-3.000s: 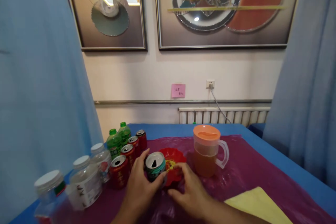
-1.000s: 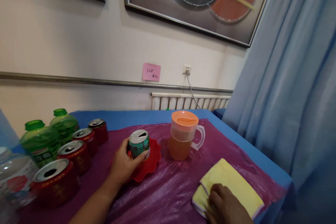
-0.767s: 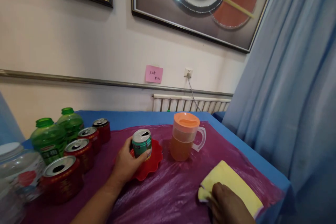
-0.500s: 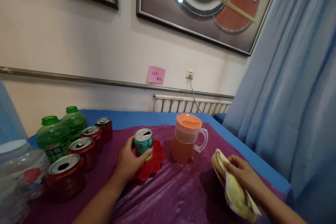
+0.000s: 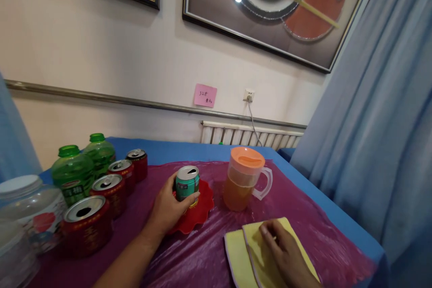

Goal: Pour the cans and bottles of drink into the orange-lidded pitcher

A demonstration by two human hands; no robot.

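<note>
My left hand (image 5: 173, 207) is wrapped round a green can (image 5: 187, 183) with an opened silver top, upright over a red scalloped plate (image 5: 202, 209). My right hand (image 5: 281, 247) is on a folded yellow cloth (image 5: 238, 252) lying on the purple plastic sheet; its thumb and fingers are pinched together at the cloth. Between and beyond my hands stands a clear pitcher (image 5: 238, 189) with an orange lid, a handle on its right and amber liquid inside.
Several red cans (image 5: 87, 229), two green bottles (image 5: 72, 177) and clear jars (image 5: 32, 213) stand at the left. The purple sheet (image 5: 202, 261) covers part of the blue table (image 5: 189, 149). A blue curtain (image 5: 371, 99) hangs at the right.
My right hand has moved left and the cloth, held up and bunched before, now lies flatter on the sheet. My left hand still holds the green can. The view has shifted slightly.
</note>
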